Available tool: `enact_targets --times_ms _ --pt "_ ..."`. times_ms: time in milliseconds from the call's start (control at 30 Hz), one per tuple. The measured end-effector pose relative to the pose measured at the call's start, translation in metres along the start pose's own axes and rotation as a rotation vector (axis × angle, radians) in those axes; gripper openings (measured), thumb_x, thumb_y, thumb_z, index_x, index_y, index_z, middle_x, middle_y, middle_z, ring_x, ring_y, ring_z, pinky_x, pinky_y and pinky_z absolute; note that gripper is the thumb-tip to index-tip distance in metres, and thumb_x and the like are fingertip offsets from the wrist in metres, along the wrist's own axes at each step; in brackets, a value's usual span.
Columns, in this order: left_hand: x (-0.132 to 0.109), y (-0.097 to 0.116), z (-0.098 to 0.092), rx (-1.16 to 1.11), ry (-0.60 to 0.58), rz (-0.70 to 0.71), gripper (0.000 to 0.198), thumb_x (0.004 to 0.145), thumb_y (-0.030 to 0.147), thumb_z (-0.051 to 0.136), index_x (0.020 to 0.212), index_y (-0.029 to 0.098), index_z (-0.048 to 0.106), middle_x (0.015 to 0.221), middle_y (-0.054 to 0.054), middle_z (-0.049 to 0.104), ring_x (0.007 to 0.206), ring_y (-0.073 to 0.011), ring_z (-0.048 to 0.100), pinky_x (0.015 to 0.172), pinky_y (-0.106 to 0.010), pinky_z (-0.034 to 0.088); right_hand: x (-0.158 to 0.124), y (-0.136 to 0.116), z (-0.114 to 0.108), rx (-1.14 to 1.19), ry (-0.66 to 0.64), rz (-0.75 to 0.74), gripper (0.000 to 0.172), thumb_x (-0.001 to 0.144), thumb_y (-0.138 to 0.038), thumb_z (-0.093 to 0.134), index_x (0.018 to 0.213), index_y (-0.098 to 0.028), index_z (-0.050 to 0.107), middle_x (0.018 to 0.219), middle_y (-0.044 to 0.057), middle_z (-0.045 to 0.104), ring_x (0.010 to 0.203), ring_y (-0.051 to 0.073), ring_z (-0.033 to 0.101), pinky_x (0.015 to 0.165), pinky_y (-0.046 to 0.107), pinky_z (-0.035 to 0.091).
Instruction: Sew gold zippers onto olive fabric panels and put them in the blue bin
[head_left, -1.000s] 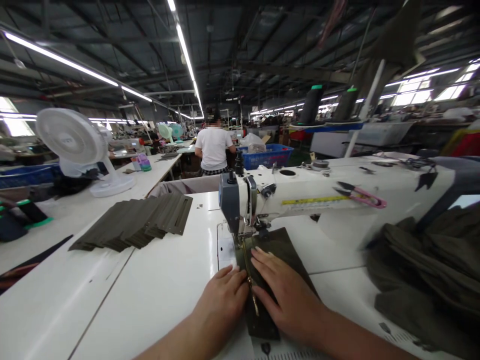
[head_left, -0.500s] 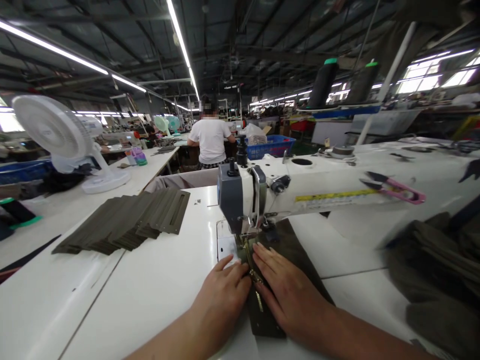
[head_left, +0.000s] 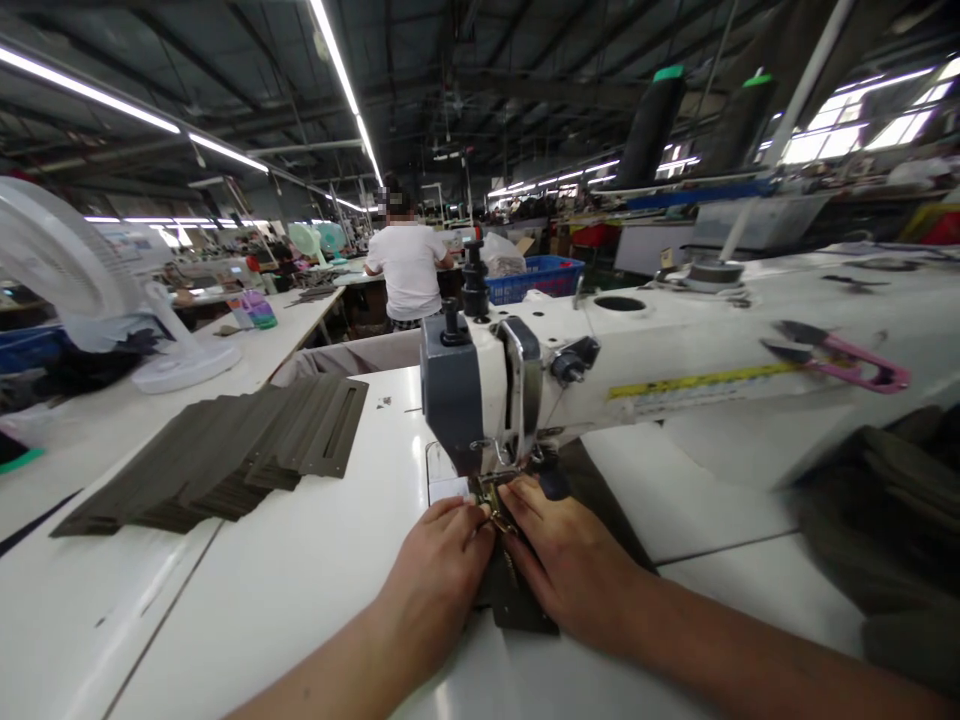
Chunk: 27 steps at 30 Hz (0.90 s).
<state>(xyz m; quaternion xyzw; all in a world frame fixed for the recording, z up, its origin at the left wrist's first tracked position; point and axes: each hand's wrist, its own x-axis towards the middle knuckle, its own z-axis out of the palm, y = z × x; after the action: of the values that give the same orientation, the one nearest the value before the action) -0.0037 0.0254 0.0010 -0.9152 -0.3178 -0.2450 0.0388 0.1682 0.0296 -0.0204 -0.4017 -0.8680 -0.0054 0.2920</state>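
Observation:
A dark olive fabric panel (head_left: pixel 517 600) with a brass-toothed zipper (head_left: pixel 499 515) lies under the needle area of a white and grey sewing machine (head_left: pixel 454 390). My left hand (head_left: pixel 442 560) is closed at the zipper's left side, its fingertips pinching at the metal slider. Lying flat, my right hand (head_left: pixel 577 555) presses the panel on the zipper's right side, fingers stretched toward the presser foot. The fingertips of both hands are close to the needle. Part of the zipper is covered by my fingers.
Stacked olive panels (head_left: pixel 225 450) lie on the white table (head_left: pixel 300 600) at left. Pink-handled snips (head_left: pixel 862 365) and a yellow measuring tape (head_left: pixel 697 380) are on the machine arm. Dark fabric (head_left: pixel 885 530) is heaped at right. A white fan (head_left: pixel 67 260) and a seated person (head_left: pixel 409 265) are beyond.
The panel has slid forward under the machine, and its near edge and the zipper slider are closer to the needle. Both hands moved forward with it. The camera view has shifted slightly.

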Motion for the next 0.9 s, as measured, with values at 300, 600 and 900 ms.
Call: enact_targets --times_ms 300,600,900 --pt "0.001 -0.005 0.001 0.024 -0.041 -0.093 0.017 0.080 0.011 0.042 0.084 0.013 0.059 0.081 -0.010 0.057 0.079 -0.0221 0.056 0.076 -0.039 0.051 0.011 -0.007 -0.001 -0.068 0.033 0.167 0.021 0.084 -0.012 0.038 0.076 -0.017 0.057 0.081 0.009 0.059 0.080 0.023 0.053 0.073 0.036 0.039" --pt "-0.006 0.010 -0.008 -0.019 -0.090 -0.151 0.033 0.068 0.003 0.041 0.095 0.012 0.058 0.093 -0.011 0.060 0.094 -0.0219 0.056 0.097 -0.045 0.039 0.022 -0.013 -0.010 0.368 -0.089 0.484 0.016 0.078 -0.009 0.045 0.080 -0.015 0.059 0.073 0.005 0.066 0.070 0.017 0.062 0.065 0.024 0.044" --pt "-0.007 0.009 -0.006 0.027 -0.083 -0.154 0.035 0.067 0.004 0.044 0.096 0.014 0.058 0.094 -0.010 0.061 0.094 -0.0219 0.056 0.096 -0.046 0.039 0.018 -0.012 -0.016 0.366 -0.088 0.303 0.019 0.077 -0.008 0.050 0.082 -0.018 0.066 0.078 0.003 0.068 0.071 0.016 0.063 0.066 0.024 0.046"
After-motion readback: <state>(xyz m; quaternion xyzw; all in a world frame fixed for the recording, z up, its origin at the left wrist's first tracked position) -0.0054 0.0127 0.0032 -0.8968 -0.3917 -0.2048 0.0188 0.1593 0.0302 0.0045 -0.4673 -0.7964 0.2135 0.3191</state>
